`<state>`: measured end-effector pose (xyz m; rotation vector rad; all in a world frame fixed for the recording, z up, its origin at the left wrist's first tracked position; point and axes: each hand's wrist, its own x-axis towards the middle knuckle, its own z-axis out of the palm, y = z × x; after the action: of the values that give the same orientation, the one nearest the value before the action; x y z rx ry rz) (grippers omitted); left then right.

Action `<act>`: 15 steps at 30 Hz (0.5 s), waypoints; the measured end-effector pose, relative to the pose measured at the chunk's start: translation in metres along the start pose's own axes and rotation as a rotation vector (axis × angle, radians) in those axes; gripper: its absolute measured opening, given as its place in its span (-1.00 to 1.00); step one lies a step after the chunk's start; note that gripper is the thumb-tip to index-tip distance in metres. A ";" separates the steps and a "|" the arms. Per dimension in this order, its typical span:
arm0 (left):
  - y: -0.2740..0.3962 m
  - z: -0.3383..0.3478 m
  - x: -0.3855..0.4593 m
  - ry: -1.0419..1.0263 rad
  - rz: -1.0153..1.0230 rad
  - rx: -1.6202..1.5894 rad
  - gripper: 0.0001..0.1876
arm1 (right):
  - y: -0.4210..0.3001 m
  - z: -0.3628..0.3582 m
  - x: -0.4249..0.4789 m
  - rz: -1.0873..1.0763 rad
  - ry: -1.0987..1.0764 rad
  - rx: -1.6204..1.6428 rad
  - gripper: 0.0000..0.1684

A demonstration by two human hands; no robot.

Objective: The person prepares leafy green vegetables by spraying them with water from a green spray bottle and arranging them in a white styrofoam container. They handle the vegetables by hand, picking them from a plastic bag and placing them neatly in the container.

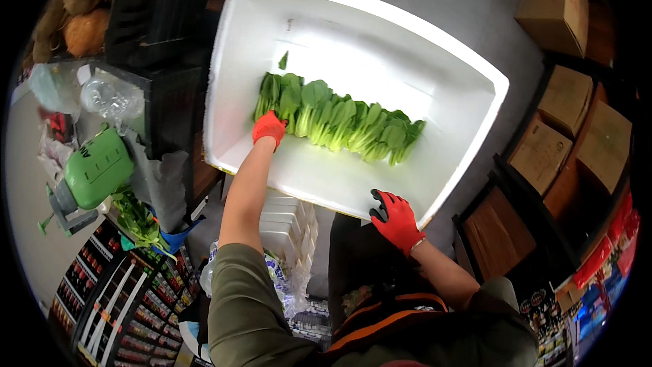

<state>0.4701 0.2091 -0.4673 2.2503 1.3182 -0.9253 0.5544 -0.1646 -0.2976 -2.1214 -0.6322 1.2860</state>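
Before me stands a deep white foam box (326, 163) with a row of green bok choy (351, 122) along its inside. My left hand (269, 127), in a red glove, is at the row's left end, closed around the stem bases of a bok choy head (267, 94); its fingertips are hidden. A loose green leaf (283, 60) lies beyond that end. Over the box's near right edge is my right hand (398, 218), in a red glove with black fingertips. Its fingers are apart and bent, with nothing in them.
Left of the box, a green spray bottle (99, 168) lies beside plastic bags (112, 94) and leafy greens (137, 214). Brown root vegetables (86, 33) are at upper left. Cardboard boxes (540, 155) fill a shelf on the right. White foam crates (285, 224) stand below the near edge.
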 end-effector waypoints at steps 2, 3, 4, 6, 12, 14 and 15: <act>0.008 0.000 -0.003 -0.017 -0.019 0.102 -0.55 | 0.000 0.000 -0.001 0.007 -0.010 0.008 -0.46; 0.011 -0.003 -0.005 -0.018 -0.032 0.158 -0.55 | -0.002 0.000 -0.001 -0.002 -0.003 0.000 -0.46; 0.014 -0.003 -0.008 -0.010 -0.045 0.169 -0.56 | -0.003 0.000 -0.002 -0.012 0.002 -0.009 -0.46; 0.020 -0.007 -0.019 -0.025 -0.043 0.147 -0.55 | -0.005 -0.001 -0.004 -0.063 0.041 -0.015 -0.50; 0.013 -0.038 -0.097 0.190 0.181 -0.145 -0.51 | -0.037 -0.018 0.008 -0.004 -0.090 -0.091 -0.75; 0.012 -0.057 -0.151 0.341 0.276 -0.416 -0.56 | -0.064 -0.035 0.008 0.146 -0.176 0.143 -0.57; 0.012 -0.071 -0.188 0.426 0.303 -0.575 -0.61 | -0.072 -0.037 0.009 0.107 -0.159 0.123 -0.51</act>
<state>0.4402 0.1285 -0.2847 2.1387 1.1558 0.0531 0.5841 -0.1153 -0.2399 -1.9902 -0.4964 1.5237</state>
